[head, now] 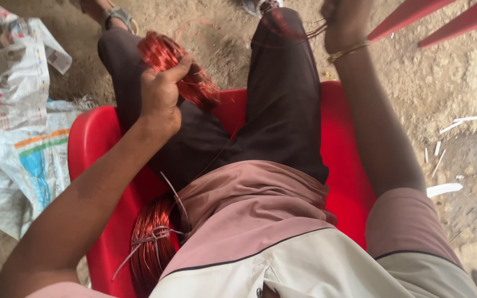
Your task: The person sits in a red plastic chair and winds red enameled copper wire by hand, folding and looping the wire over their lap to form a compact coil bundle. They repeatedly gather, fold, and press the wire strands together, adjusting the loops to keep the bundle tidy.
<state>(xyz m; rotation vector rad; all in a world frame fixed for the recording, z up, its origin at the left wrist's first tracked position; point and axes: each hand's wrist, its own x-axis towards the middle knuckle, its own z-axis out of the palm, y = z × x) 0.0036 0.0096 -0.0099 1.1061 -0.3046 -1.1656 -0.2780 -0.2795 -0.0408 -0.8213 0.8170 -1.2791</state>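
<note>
Your right hand is cut off by the top edge, so you cannot tell how tightly it closes; it seems to pinch thin red wire strands running toward it. Your left hand is clamped around a coil of glossy red wire, held above your left thigh. The coil is a tight bundle of fine loops, partly hidden by your fingers. A 2nd coil, tied with a pale strip, lies on the red chair by its left edge, half hidden under your shirt. Crumpled sacks lie on the dirt floor beside it.
</note>
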